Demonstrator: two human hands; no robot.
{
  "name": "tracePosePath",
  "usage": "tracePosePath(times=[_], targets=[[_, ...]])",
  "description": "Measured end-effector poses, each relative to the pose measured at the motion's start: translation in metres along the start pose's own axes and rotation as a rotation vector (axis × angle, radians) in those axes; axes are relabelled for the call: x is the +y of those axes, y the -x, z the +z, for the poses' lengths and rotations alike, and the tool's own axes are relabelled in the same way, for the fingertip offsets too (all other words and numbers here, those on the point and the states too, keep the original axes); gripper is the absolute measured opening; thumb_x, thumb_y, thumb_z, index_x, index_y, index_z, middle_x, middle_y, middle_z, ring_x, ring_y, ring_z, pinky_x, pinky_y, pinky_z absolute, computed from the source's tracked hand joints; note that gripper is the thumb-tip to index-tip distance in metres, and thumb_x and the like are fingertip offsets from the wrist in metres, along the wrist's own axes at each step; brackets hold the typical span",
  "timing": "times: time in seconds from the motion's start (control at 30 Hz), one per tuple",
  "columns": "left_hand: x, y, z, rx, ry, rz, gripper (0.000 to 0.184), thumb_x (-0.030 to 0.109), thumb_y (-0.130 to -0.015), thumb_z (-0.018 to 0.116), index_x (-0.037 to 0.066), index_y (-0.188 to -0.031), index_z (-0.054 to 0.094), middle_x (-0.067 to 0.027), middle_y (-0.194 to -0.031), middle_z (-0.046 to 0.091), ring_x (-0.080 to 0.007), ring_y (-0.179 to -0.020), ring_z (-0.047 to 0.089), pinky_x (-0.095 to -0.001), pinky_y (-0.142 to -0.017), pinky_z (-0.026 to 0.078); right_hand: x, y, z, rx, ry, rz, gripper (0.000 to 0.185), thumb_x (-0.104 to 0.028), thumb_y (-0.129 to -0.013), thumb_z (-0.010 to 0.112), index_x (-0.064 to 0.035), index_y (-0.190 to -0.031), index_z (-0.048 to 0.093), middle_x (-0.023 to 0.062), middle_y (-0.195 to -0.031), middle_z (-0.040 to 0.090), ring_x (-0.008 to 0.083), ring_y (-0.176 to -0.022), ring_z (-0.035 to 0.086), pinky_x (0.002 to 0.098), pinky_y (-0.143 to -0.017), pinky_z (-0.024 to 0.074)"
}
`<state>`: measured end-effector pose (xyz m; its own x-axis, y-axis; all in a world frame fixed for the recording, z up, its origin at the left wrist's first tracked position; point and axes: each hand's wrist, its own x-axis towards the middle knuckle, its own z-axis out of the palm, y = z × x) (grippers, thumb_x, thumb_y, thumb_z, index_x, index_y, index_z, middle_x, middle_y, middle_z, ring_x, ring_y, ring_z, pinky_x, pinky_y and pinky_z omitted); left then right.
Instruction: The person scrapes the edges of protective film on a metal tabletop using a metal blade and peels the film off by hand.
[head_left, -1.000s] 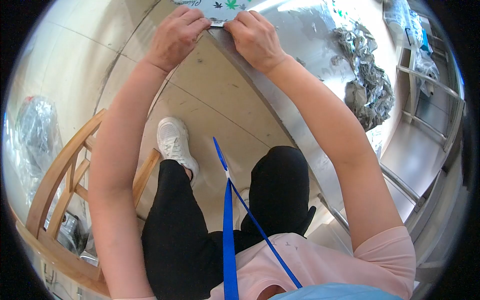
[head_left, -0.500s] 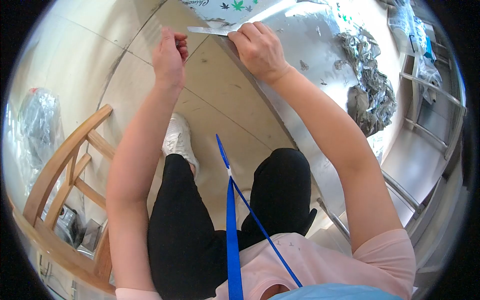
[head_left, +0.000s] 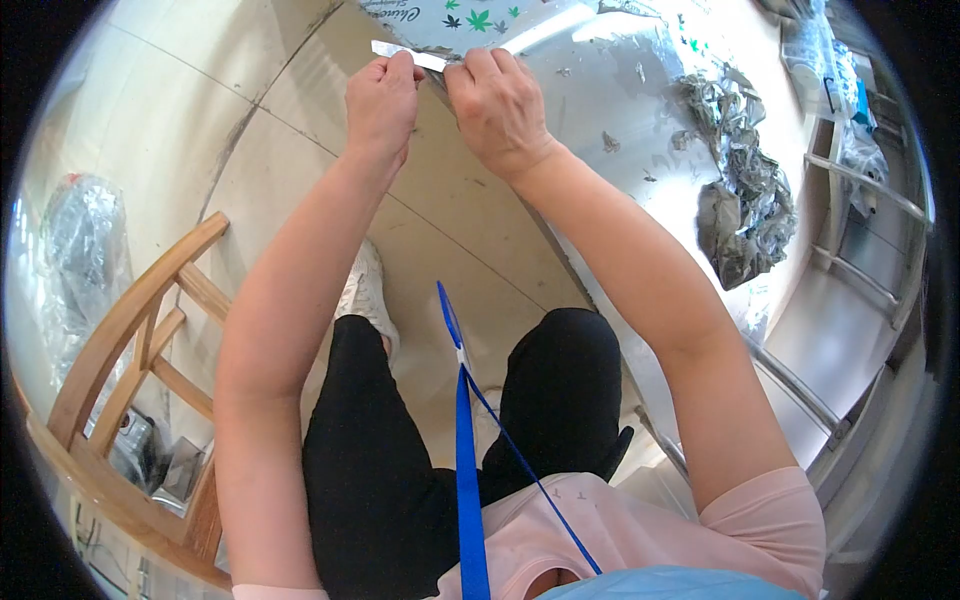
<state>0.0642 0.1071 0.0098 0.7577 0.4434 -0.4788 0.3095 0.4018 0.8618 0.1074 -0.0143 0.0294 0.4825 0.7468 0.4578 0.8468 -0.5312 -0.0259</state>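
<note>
A narrow, flat silver-white strip (head_left: 430, 61) juts out past the corner of a shiny metal-topped table. My right hand (head_left: 500, 108) is closed, pinching the strip's right end at the table edge. The fingers of my left hand (head_left: 382, 108) are closed against the strip's lower edge, near its middle; its palm side is hidden. Whether the strip is tape or thin metal I cannot tell. Beside my right hand lies the silvery tabletop (head_left: 590, 90), with small grey scraps on it.
Crumpled grey foil-like sheets (head_left: 745, 190) lie on the table. A printed sheet with green leaves (head_left: 470, 18) covers its far end. On the left are a wooden chair (head_left: 130, 320) and a clear plastic bag (head_left: 85, 260). A metal rail (head_left: 795, 380) runs at the right.
My left hand has moved right and up, from away from the strip to touching it. My right hand has shifted slightly left. The strip now tilts more.
</note>
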Motion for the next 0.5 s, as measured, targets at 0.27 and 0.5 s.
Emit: tracePosePath(times=[0.27,0.5], targets=[[0.000,-0.001,-0.009,-0.028,-0.174,0.194,0.025,0.025,-0.088,0.054,0.003,-0.078,0.056,0.0024,-0.063,0.047,-0.0080,-0.057,0.042,-0.0214,-0.052,0.034,0.022,0.002,-0.002,0.147,-0.015,-0.042,0.003,-0.007,-0.064,0.054,-0.0062,-0.066,0.056,0.0067,-0.073,0.053,0.0230,-0.070,0.054,0.0324,-0.062,0.0465],[0.029,-0.024,-0.021,-0.185,-0.823,0.941,0.019,0.013,-0.079,0.063,0.000,-0.092,0.059,-0.0086,-0.080,0.055,-0.0198,-0.073,0.054,-0.0288,-0.066,0.044,0.078,0.028,-0.017,0.107,0.166,0.090,0.008,-0.008,-0.069,0.056,-0.0079,-0.075,0.061,0.0066,-0.078,0.056,0.0253,-0.075,0.055,0.0330,-0.062,0.0457]])
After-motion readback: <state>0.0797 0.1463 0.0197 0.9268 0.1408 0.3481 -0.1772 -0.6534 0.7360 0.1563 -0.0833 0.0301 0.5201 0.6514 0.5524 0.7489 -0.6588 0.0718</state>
